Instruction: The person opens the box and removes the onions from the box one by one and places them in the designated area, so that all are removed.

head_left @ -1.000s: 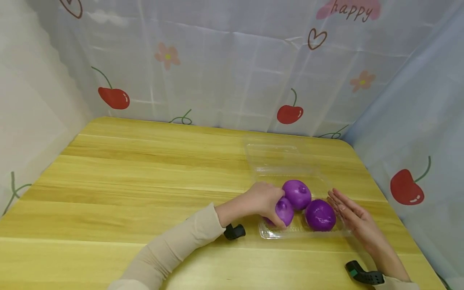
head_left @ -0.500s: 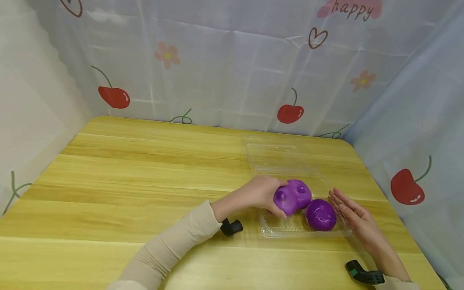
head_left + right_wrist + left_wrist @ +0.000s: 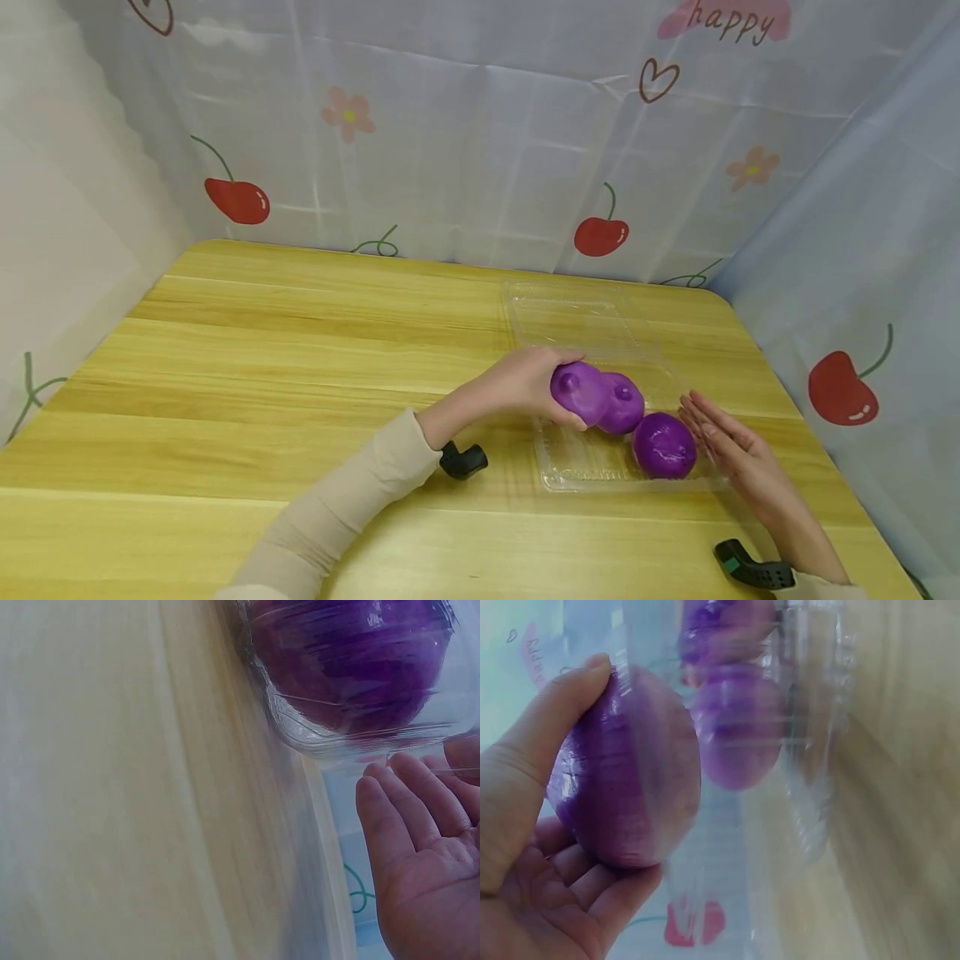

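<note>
Head: left hand (image 3: 534, 381) (half-curled) grips purple ball (image 3: 581, 394).

The word "happy" (image 3: 727, 22) reads in brown script on a pink patch (image 3: 673, 30) of the hanging cloth (image 3: 465, 158), above the far right corner of the table (image 3: 285, 375).

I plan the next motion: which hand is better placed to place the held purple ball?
Probably the left hand: it grips that purple ball. The right hand, beside the clear container, holds none.
</note>
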A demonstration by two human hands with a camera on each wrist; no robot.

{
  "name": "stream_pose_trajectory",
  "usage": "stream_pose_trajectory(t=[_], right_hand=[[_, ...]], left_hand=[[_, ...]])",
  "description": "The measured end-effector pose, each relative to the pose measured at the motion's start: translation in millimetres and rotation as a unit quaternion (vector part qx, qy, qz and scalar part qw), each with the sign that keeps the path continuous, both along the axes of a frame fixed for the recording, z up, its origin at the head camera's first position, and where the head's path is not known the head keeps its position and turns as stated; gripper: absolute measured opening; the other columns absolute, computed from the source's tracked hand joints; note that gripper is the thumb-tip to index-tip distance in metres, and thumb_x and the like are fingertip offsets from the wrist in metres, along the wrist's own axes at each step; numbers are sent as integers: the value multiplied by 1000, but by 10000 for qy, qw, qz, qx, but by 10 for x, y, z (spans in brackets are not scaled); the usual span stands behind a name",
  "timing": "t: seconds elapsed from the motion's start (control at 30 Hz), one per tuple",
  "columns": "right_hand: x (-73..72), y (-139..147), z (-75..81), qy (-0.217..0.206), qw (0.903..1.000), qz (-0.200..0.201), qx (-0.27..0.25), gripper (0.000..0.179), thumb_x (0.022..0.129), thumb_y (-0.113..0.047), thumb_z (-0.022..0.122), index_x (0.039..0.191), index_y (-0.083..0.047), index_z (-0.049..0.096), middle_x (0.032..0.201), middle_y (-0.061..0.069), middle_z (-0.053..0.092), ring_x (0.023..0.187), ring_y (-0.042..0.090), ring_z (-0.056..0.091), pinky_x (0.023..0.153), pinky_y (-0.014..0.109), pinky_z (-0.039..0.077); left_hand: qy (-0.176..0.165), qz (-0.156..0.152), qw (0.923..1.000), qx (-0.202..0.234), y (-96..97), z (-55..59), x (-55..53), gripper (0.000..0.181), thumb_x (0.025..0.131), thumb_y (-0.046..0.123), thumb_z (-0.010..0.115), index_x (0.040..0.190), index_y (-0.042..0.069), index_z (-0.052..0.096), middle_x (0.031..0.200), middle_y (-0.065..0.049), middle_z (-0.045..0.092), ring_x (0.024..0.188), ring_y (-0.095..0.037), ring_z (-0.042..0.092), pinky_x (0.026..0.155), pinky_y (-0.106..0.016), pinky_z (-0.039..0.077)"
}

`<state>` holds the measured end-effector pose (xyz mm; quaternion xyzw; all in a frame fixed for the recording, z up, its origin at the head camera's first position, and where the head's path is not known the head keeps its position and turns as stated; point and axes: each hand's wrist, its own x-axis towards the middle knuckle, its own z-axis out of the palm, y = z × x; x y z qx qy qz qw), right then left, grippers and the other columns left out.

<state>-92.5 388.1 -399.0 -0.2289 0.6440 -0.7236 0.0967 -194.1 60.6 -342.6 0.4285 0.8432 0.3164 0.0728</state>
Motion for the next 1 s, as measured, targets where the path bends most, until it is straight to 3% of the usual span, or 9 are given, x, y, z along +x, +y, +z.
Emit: stream_pose_trajectory(t=[0.33,0.43,0.53,0.8,1.0], right_hand=[[3,-6,1,-89,9996,-224,176,45,102,3,19,144,8,6,146,-4,35,129,6,35,100,17,28],[-1,-6,-4,-61,9999,-101,25,45,101,5,17,144,8,5,146,-3,35,129,7,34,100,18,27],[2,-7,-5,-69,10000,-47,-33,45,101,5,17,145,8,5,147,-3,34,130,8,33,100,18,27],[19,-12,1,-123,9986,-376,351,45,102,2,20,145,7,7,147,-4,34,129,6,35,99,16,29],[6,-10,-4,-131,9995,-248,176,45,102,3,19,145,7,6,146,-5,34,129,6,34,100,16,29]], left_hand=[[-308,515,9971,477,-434,63,-63,89,64,42,85,137,7,48,121,-5,60,103,-14,57,81,-22,47],[-323,616,9962,521,-560,62,-88,89,63,40,86,137,7,48,123,-7,58,105,-16,57,83,-25,47],[-340,670,9960,473,-679,45,-119,88,63,38,86,136,6,48,124,-8,58,106,-18,56,84,-27,48],[-344,837,9958,166,-1016,-47,-214,89,65,40,85,136,1,47,125,-11,56,106,-22,56,83,-32,49],[-231,881,9956,-204,-1203,-111,-255,87,66,39,84,133,-4,48,123,-15,57,104,-26,57,83,-35,50]])
